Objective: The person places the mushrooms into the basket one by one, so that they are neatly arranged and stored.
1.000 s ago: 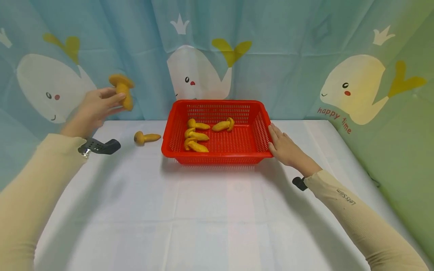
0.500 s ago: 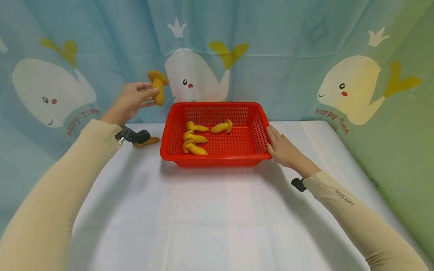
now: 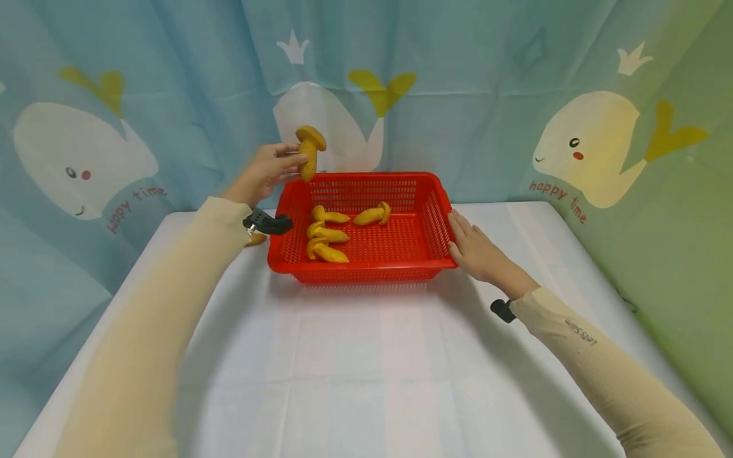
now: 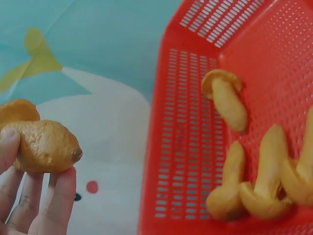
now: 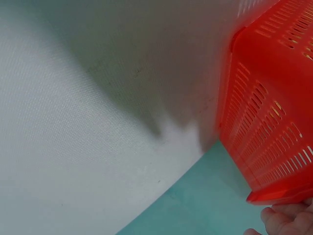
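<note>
My left hand (image 3: 273,168) pinches a yellow-brown mushroom (image 3: 309,153) by its stem, cap upward, above the back left corner of a red plastic basket (image 3: 372,266). In the left wrist view, thumb and fingers grip that mushroom (image 4: 46,146) beside the basket wall. Several similar mushrooms lie in the basket; most line its left side, and one mushroom (image 3: 373,214) lies nearer the middle. Flat along the basket's right rim rests my right hand (image 3: 478,249), its fingers straight. The right wrist view shows only some fingertips (image 5: 286,220) at the rim.
Another mushroom (image 3: 257,239) lies on the white tabletop (image 3: 355,381) left of the basket, mostly hidden behind the left wrist camera (image 3: 268,222). A blue curtain (image 3: 469,127) with whale prints hangs behind the table.
My left hand has carried the mushroom rightward from beyond the table's left part to above the basket's back left corner. My right hand stays at the rim.
</note>
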Demonstrator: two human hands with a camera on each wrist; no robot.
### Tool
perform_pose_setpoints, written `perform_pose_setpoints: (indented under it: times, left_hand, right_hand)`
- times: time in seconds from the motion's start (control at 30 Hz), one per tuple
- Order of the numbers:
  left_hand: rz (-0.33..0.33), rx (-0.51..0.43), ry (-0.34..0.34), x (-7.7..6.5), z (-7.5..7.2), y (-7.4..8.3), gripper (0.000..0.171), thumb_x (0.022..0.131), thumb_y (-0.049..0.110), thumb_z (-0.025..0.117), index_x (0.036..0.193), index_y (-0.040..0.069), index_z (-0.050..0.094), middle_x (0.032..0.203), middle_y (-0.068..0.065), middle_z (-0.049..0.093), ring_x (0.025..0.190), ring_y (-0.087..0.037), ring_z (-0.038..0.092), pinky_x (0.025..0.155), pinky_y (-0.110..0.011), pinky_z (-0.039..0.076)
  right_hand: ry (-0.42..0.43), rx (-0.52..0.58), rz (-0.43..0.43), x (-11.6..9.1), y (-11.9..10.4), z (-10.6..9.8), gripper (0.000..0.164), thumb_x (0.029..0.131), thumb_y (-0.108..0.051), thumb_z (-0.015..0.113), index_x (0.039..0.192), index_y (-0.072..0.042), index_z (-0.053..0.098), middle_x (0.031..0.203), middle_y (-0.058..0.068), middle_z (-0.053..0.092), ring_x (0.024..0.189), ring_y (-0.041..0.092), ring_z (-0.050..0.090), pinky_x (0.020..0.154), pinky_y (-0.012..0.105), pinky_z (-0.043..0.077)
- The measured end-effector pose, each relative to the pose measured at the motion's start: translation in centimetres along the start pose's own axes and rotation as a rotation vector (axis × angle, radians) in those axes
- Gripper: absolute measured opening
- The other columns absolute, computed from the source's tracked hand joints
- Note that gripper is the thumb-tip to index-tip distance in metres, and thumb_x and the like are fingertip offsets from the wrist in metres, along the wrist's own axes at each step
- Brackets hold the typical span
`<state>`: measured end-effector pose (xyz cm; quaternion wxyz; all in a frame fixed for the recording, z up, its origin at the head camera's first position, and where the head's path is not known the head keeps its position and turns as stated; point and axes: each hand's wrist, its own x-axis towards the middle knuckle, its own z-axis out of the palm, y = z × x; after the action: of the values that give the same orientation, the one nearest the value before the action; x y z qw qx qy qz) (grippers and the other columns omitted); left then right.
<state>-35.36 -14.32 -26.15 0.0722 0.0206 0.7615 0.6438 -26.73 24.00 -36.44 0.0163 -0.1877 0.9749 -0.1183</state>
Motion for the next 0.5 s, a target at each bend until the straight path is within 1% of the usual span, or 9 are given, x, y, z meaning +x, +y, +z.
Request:
perform_pose_setpoints:
  times: [0.1, 0.23, 0.33, 0.4, 0.5]
  left_hand:
    - [0.000, -0.002, -0.031, 0.6, 0.9, -0.4, 0.053, 0.093, 0.019, 0.057, 0.141, 0.003, 0.040, 0.118, -0.003, 0.053, 0.106, -0.017, 0.054, 0.109, -0.039, 0.038]
    - [-0.028, 0.013, -0.050, 1.5, 2.3, -0.9, 0.053, 0.093, 0.018, 0.056, 0.142, 0.004, 0.039, 0.129, -0.009, 0.050, 0.109, -0.020, 0.052, 0.109, -0.038, 0.039]
    - [-0.049, 0.044, -0.076, 2.0, 3.3, -1.3, 0.052, 0.094, 0.019, 0.056, 0.142, 0.005, 0.040, 0.136, -0.012, 0.048, 0.116, -0.024, 0.050, 0.110, -0.038, 0.038]
    - [-0.063, 0.041, -0.091, 2.3, 3.8, -1.5, 0.052, 0.094, 0.018, 0.056, 0.142, 0.006, 0.041, 0.138, -0.013, 0.046, 0.124, -0.028, 0.046, 0.110, -0.039, 0.037]
    - [-0.079, 0.047, -0.122, 2.5, 4.6, -1.8, 0.053, 0.093, 0.017, 0.057, 0.143, 0.007, 0.039, 0.144, -0.014, 0.043, 0.131, -0.031, 0.043, 0.111, -0.039, 0.037]
  right_hand:
    - [-0.001, -0.009, 0.003, -0.1, 0.0, -0.1, 0.062, 0.098, -0.020, 0.031, 0.149, 0.006, 0.005, 0.157, 0.022, 0.005, 0.145, 0.039, 0.009, 0.116, 0.058, 0.012]
    - [-0.013, -0.003, 0.017, -0.3, 0.0, -0.1, 0.063, 0.098, -0.019, 0.032, 0.149, 0.005, 0.004, 0.157, 0.022, 0.004, 0.145, 0.039, 0.008, 0.116, 0.058, 0.012]
    - [-0.012, 0.003, 0.015, -0.4, 0.0, 0.1, 0.063, 0.098, -0.019, 0.032, 0.149, 0.005, 0.004, 0.157, 0.022, 0.004, 0.145, 0.039, 0.008, 0.116, 0.058, 0.012]
    - [-0.004, 0.009, 0.008, -0.4, -0.1, 0.1, 0.063, 0.098, -0.020, 0.031, 0.149, 0.005, 0.005, 0.157, 0.022, 0.005, 0.145, 0.038, 0.009, 0.116, 0.058, 0.013]
    - [0.010, 0.009, -0.004, -0.4, -0.2, 0.2, 0.062, 0.097, -0.021, 0.030, 0.149, 0.005, 0.006, 0.157, 0.022, 0.006, 0.145, 0.038, 0.010, 0.116, 0.057, 0.014]
